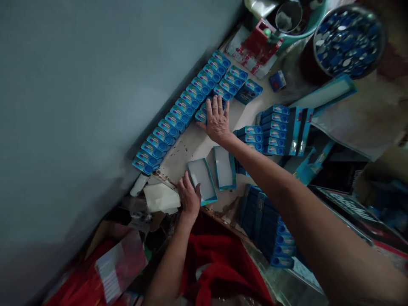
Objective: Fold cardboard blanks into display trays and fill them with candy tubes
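Note:
My right hand (217, 121) reaches across the table, fingers stretched out flat over small blue boxes (201, 114) that it partly covers. Beside it, a long slanting row of the same blue boxes (183, 111) stands along the wall, with a shorter row (235, 77) next to it. Nearer to me, my left hand (190, 196) is at the left edge of a shallow open tray (203, 178), thumb over its rim and fingers along the outside. The tray has a blue edge and a white inside. Right of it lies a second such tray (225, 166).
More blue boxes (276, 129) are stacked to the right, with another stack (282, 238) below my right forearm. A bucket of blue and silver pieces (349, 40) and a teal basin (302, 36) stand at the back right. The grey wall (95, 85) borders the left.

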The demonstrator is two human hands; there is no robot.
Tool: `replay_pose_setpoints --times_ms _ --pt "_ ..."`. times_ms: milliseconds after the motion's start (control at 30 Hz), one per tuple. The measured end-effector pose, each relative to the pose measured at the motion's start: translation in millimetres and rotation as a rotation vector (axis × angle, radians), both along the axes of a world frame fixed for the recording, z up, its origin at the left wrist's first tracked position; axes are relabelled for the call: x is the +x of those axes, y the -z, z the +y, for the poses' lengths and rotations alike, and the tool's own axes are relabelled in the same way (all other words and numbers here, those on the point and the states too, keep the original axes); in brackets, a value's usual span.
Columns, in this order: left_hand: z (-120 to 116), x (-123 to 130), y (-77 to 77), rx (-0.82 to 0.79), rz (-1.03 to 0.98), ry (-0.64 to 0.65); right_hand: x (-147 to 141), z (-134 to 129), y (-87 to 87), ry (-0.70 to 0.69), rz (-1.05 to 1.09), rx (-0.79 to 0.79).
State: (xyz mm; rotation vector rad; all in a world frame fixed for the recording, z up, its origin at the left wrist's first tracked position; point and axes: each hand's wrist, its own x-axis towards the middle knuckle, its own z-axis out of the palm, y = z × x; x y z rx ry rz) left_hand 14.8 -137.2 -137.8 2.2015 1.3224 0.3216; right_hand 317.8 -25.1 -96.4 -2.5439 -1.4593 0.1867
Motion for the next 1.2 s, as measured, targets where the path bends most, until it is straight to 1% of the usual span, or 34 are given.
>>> replay_pose_setpoints --times_ms 33,67,100,167,200,233,300,333,367,433,500,533,567,600,633,700,800,867,933,967,1033,1067,1133,1200 --pt "0.4 6.4 -5.1 0.015 -0.005 0.051 -1.2 1.2 -1.5 -0.007 -0.001 -0.014" --pt "-0.4 14.0 -10.7 0.020 -0.012 0.142 -0.2 4.6 -0.9 -0.017 -0.002 -0.027" --pt "-2.8 22.4 -15.9 0.016 -0.026 0.273 3.1 9.7 1.8 -0.030 -0.003 -0.033" --pt "-12.3 39.7 -22.4 -0.002 -0.052 0.581 15.3 21.4 11.6 -0.057 0.001 -0.012" --pt "-18.1 47.4 -22.9 -0.008 -0.053 0.715 22.7 25.9 16.5 -0.068 0.008 0.014" --pt "-23.3 53.8 -21.2 -0.009 -0.043 0.821 29.9 28.2 20.0 -0.076 0.018 0.044" --pt "-27.9 61.5 -13.0 -0.010 -0.002 0.958 40.0 22.5 18.5 -0.071 0.042 0.092" --pt "-26.3 62.8 -7.6 -0.011 0.019 0.993 41.7 13.5 12.7 -0.067 0.046 0.106" --pt "-21.8 62.7 -2.3 -0.012 0.033 1.013 41.0 0.2 3.9 -0.074 0.050 0.116" --pt "-6.5 60.0 6.1 -0.004 0.053 1.018 32.8 -36.7 -19.0 -0.141 0.068 0.146" --pt "13.0 56.4 10.0 0.010 0.078 1.029 19.1 -79.5 -39.9 -0.256 0.128 0.186" --pt "22.4 54.9 10.5 0.015 0.087 1.056 11.8 -99.5 -46.3 -0.286 0.169 0.191" --pt "30.8 53.8 10.7 0.018 0.095 1.086 5.3 -116.7 -49.0 -0.300 0.205 0.169" --pt "37.7 52.9 10.8 0.017 0.100 1.110 -0.1 -130.3 -48.0 -0.303 0.229 0.128" --pt "42.9 52.2 11.2 0.010 0.102 1.124 -4.3 -139.8 -43.9 -0.295 0.238 0.074" --pt "48.3 51.1 13.9 -0.011 0.102 1.115 -9.9 -147.9 -30.7 -0.276 0.216 -0.042" --pt "47.5 50.2 21.0 -0.027 0.082 1.092 -17.8 -144.7 -13.2 -0.271 0.143 -0.156" --pt "44.9 50.9 24.0 -0.013 0.071 1.085 -23.5 -140.7 -9.3 -0.294 0.104 -0.196" --pt "43.1 52.2 22.8 0.013 0.081 1.088 -23.3 -135.8 -12.4 -0.345 0.105 -0.240" --pt "42.7 52.4 20.5 0.022 0.089 1.096 -18.4 -131.8 -16.2 -0.377 0.128 -0.264" --pt "43.1 50.2 13.6 0.033 0.078 1.110 3.3 -116.7 -27.4 -0.405 0.201 -0.274" --pt "43.7 47.1 9.6 0.042 0.053 1.107 19.4 -104.7 -33.6 -0.377 0.226 -0.245" --pt "45.5 36.7 2.6 0.086 -0.033 1.039 56.7 -71.9 -43.9 -0.221 0.223 -0.137" --pt "47.6 21.9 -1.2 0.173 -0.113 0.866 89.9 -32.7 -46.4 -0.007 0.167 -0.074"
